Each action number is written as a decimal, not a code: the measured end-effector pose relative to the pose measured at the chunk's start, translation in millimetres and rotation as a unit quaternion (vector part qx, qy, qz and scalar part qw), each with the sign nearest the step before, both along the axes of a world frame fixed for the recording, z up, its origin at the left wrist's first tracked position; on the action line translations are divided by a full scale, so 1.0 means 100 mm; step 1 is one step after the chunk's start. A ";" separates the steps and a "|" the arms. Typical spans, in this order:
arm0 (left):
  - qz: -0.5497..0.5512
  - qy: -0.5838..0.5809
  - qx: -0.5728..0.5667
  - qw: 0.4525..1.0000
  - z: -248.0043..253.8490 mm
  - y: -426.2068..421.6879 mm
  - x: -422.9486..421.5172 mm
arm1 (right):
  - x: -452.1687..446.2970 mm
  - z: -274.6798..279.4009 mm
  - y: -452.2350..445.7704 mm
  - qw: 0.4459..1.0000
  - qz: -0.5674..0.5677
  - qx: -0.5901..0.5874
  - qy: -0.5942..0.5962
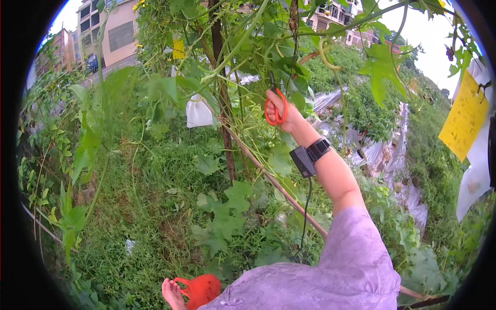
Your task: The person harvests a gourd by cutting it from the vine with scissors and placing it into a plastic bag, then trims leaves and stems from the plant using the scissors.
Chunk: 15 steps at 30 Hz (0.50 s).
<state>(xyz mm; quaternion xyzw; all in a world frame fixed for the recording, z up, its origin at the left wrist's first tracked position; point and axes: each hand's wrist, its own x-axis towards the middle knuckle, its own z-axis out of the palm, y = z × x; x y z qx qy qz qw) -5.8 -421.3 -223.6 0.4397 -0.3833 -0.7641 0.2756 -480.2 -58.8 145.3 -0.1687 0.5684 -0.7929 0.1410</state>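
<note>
My right hand (279, 109) is raised among the vines, closed around the orange-red handles of a pair of scissors (267, 112). The dark blades point up into the leaves, and their tips are partly lost in the foliage. Green stems and tendrils (227, 62) hang just left of and above this hand. Low at the bottom edge, my left hand (173, 294) has its fingers curled at the handle of a red bag (204, 290). A strapped black device (304, 160) with a cable sits on my right wrist.
A slanting wooden pole (258, 168) crosses in front of me and meets a dark upright post (225, 124). A white bag (199, 112) hangs left of the post. Yellow cards (464, 118) hang at the right. Weeds, plastic sheeting (395, 150) and buildings lie beyond.
</note>
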 end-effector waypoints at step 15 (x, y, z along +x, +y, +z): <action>-0.030 0.004 -0.022 0.999 0.20 -0.08 0.12 | 0.15 -1.00 1.17 0.952 -0.293 -0.029 -0.081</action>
